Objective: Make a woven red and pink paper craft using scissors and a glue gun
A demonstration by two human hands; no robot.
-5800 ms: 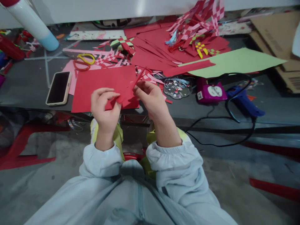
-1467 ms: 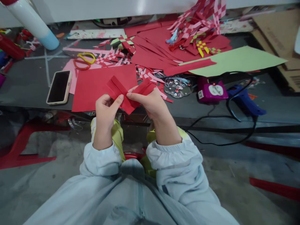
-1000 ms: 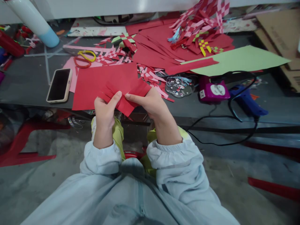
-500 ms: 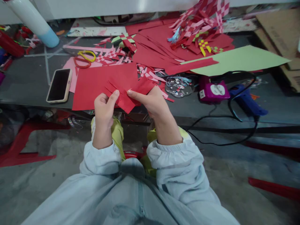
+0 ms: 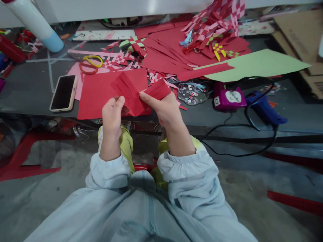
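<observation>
Matte red paper strips, thin and flat-cut, cross each other above the near edge of the dark bench, over a larger red sheet. The left hand pinches their near left part, thumb up; the right hand grips the right side, forefinger stretched across. The strips seem interlaced, though blur hides how. A glossy phone lies left.

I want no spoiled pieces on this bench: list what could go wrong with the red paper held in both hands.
1. The red paper has slits cut into it; pinched between the left hand and the right hand, a strip might tear if pulled apart.
2. It hangs over the table edge, so a loosened strip could drop to the floor.
3. The red sheet lying right behind may hide the slits.
</observation>
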